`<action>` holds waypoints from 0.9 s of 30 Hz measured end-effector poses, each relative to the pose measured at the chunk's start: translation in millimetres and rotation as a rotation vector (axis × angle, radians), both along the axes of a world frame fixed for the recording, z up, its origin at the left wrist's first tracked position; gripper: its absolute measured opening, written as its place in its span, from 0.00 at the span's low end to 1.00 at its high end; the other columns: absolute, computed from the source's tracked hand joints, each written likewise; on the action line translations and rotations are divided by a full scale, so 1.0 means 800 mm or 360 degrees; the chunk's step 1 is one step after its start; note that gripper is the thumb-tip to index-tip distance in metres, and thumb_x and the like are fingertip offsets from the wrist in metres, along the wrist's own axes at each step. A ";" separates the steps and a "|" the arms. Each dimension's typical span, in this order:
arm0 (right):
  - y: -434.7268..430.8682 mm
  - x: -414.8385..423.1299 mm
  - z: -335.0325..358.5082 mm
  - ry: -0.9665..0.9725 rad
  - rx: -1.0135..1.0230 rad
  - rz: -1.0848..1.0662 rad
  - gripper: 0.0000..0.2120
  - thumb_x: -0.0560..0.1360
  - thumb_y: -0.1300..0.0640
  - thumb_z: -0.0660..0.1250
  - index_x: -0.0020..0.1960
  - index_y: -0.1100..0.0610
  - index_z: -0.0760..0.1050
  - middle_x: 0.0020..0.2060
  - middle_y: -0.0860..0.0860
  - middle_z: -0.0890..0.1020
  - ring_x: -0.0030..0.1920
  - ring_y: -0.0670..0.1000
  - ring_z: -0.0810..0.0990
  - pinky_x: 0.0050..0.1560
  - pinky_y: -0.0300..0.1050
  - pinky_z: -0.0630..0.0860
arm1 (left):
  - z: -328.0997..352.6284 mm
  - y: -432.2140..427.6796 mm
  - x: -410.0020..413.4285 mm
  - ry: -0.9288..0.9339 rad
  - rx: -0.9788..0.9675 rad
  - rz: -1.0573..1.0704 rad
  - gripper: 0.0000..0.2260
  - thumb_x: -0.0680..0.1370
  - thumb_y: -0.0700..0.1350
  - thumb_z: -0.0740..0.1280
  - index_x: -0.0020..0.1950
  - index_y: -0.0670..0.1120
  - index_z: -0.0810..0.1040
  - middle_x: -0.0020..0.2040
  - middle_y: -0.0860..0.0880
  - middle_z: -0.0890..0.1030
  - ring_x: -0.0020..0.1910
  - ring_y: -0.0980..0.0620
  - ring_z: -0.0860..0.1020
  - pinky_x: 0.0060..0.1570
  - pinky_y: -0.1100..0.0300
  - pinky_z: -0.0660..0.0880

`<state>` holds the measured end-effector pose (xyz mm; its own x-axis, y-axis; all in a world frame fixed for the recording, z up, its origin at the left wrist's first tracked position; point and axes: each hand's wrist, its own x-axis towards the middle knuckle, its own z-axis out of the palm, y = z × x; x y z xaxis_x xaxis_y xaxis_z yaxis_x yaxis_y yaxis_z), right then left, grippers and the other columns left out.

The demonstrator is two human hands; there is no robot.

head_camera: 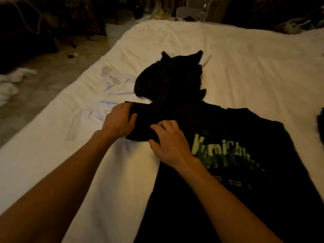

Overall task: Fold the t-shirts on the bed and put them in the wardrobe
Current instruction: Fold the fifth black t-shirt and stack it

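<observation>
A black t-shirt (245, 130) with green and white lettering lies spread on the white bed (245, 58), its left sleeve stretched towards the left. My left hand (119, 121) grips the end of that sleeve, thumb on top of the cloth. My right hand (170, 142) holds the same sleeve nearer the body of the shirt, fingers curled over its lower edge. Beyond it sits a heap of black garments (168, 81). A white t-shirt (98, 109) lies crumpled to the left of my hands.
White cloths (12, 83) lie on the tiled floor at the left. More dark fabric (320, 127) pokes in at the bed's right edge. Dim furniture, a chair (191, 11) and a bottle stand beyond the far end of the bed.
</observation>
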<state>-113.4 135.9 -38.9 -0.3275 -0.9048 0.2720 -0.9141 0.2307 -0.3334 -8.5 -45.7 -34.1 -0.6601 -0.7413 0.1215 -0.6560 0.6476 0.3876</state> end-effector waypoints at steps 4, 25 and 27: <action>-0.049 0.042 -0.024 0.0068 0.0052 0.0137 0.19 0.75 0.49 0.69 0.64 0.55 0.76 0.57 0.53 0.77 0.58 0.56 0.73 0.51 0.49 0.76 | -0.026 -0.043 0.026 0.0053 0.0091 0.0086 0.22 0.82 0.49 0.64 0.74 0.41 0.69 0.69 0.39 0.75 0.67 0.39 0.73 0.65 0.48 0.69; -0.105 0.072 -0.050 -0.0285 0.0046 -0.0032 0.07 0.78 0.55 0.63 0.51 0.54 0.79 0.46 0.51 0.82 0.47 0.53 0.79 0.44 0.49 0.76 | -0.047 -0.093 -0.012 0.0434 0.0228 0.0403 0.08 0.78 0.52 0.64 0.49 0.48 0.74 0.46 0.45 0.80 0.46 0.41 0.78 0.48 0.49 0.77; -0.103 0.070 -0.044 -0.0363 0.0083 -0.0018 0.06 0.78 0.55 0.63 0.51 0.53 0.78 0.44 0.50 0.82 0.45 0.54 0.80 0.43 0.49 0.77 | -0.045 -0.093 -0.008 0.0439 0.0234 0.0442 0.08 0.78 0.51 0.64 0.49 0.47 0.74 0.46 0.44 0.80 0.47 0.41 0.78 0.48 0.49 0.76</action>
